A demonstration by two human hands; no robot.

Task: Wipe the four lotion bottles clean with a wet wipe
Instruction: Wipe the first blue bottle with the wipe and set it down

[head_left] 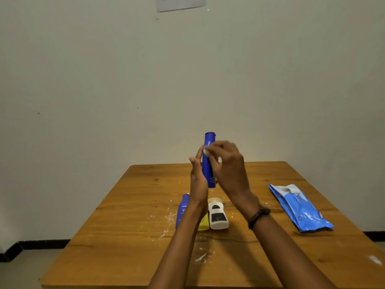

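Fingers of the right hand [227,163] pinch a small white wet wipe [206,152] against a tall blue plastic bottle [209,167], which is held upright above the wooden table [125,236]. The left hand [198,178] grips the bottle's lower half, fingers pressed together and seen edge-on, thumb hidden. White smears [201,258] lie at six o'clock. Mid-table, the left forearm partly hides a lying blue Nivea bottle [183,209] and a yellow bottle [204,224]. A white bottle with a black label [217,215] lies just beside the yellow one. A blue wipes pack [300,207] lies at three o'clock. At twelve, a paper sheet [180,3] on the wall is cut off.
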